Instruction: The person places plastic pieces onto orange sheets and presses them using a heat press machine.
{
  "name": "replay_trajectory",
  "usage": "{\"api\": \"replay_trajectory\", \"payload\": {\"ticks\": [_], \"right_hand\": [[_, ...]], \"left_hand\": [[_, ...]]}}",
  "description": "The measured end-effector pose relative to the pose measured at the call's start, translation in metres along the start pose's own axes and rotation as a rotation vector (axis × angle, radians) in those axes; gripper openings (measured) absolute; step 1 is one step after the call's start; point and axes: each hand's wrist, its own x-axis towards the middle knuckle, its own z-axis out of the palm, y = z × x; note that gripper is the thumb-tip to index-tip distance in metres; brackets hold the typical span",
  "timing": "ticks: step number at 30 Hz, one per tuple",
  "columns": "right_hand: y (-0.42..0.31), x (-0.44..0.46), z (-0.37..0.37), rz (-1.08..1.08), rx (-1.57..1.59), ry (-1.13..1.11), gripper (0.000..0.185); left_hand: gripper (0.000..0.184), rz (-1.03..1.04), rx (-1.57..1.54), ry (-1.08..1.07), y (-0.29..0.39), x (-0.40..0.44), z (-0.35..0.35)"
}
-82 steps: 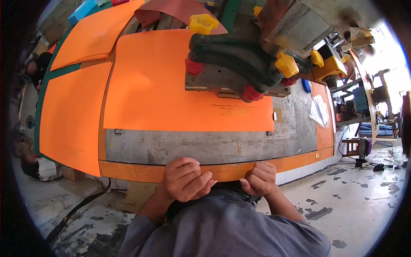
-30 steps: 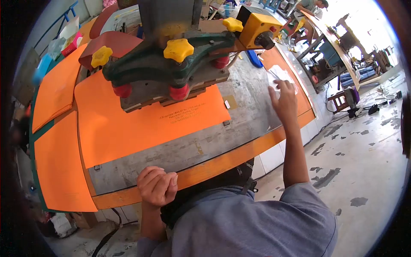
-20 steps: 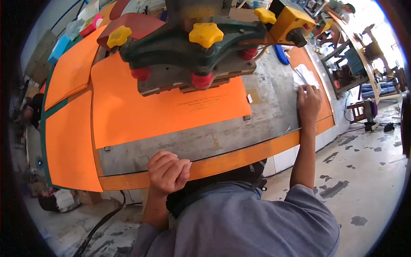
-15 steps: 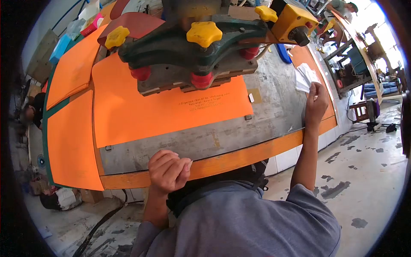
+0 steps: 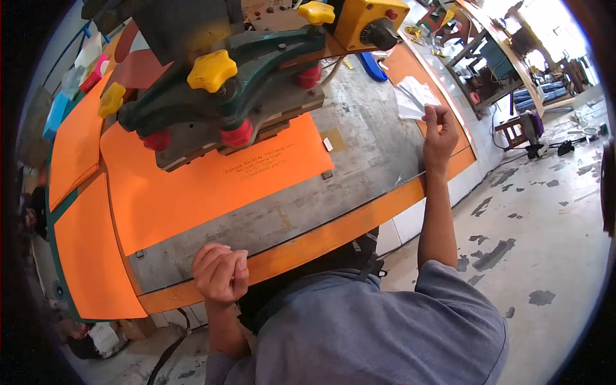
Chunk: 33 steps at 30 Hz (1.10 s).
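Observation:
My left hand (image 5: 221, 273) is closed, fingers curled against the thumb, at the wooden front edge (image 5: 301, 251) of the table. Whatever it may hold is hidden. Farther right, my right hand (image 5: 441, 138) pinches the near corner of some loose white papers (image 5: 414, 97). A large orange sheet (image 5: 192, 192) with small printed lines lies on the grey metal plate (image 5: 359, 147). Its back part passes under a green press head (image 5: 256, 70) with yellow star knobs (image 5: 212, 70) and red round feet (image 5: 236, 133).
More orange sheets (image 5: 96, 250) lie at the left. A yellow box with a black dial (image 5: 369, 25) juts from the press. Behind the plate is a blue object (image 5: 373, 67). A small stool (image 5: 511, 132) and cables stand on the worn floor at the right.
My right hand has moved from the front edge to the papers at the right and closed on their corner. My left hand stays closed near the edge. The camera view has shifted.

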Motion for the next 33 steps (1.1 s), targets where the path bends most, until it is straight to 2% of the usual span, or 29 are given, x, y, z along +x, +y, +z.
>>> {"api": "replay_trajectory", "payload": {"ticks": [2,6,9,13,15,16,18,20,21,22,26,28,33], "right_hand": [[0.0,-0.001,-0.005,0.005,-0.042,-0.01,0.023],[-0.002,-0.006,-0.001,-0.006,0.082,-0.028,0.029],[-0.002,-0.002,0.003,-0.165,0.075,-0.15,0.021],[-0.045,-0.013,0.005,-0.125,0.138,-0.246,0.01],[-0.076,-0.033,0.011,0.037,0.42,-0.33,0.004],[-0.084,-0.039,0.015,-0.17,0.445,-0.433,0.008],[-0.119,-0.061,0.02,-0.144,0.487,-0.605,0.014],[-0.154,-0.074,0.03,-0.3,0.499,-0.747,0.019],[-0.169,-0.079,0.038,-0.388,0.494,-0.777,0.02],[-0.18,-0.084,0.045,-0.478,0.488,-0.807,0.021],[-0.194,-0.103,0.068,-0.527,0.49,-0.851,0.021],[-0.193,-0.106,0.075,-0.548,0.373,-0.79,0.022],[-0.189,-0.101,0.073,-0.535,0.319,-0.724,0.02]], "left_hand": [[0.011,-0.005,0.021,-0.001,0.001,0.0,-0.001],[0.012,-0.01,0.022,0.001,-0.001,0.0,-0.002],[0.017,-0.027,0.023,0.001,-0.004,-0.005,-0.003],[0.018,-0.071,-0.01,-0.012,-0.004,-0.007,-0.004],[0.017,-0.076,-0.004,-0.017,-0.004,-0.005,-0.003],[0.011,-0.077,0.006,-0.011,-0.005,-0.004,-0.002],[0.008,-0.082,0.022,-0.009,-0.006,-0.005,-0.004],[0.026,-0.172,-0.011,-0.096,-0.005,-0.005,-0.006],[0.026,-0.172,-0.01,-0.097,-0.006,-0.004,-0.006],[0.034,-0.151,-0.006,-0.103,-0.007,-0.003,-0.006],[0.058,-0.189,0.039,-0.118,-0.006,-0.008,-0.006],[0.057,-0.194,0.042,-0.116,-0.007,-0.007,-0.007],[0.058,-0.21,0.02,-0.132,-0.009,-0.007,-0.006]]}}
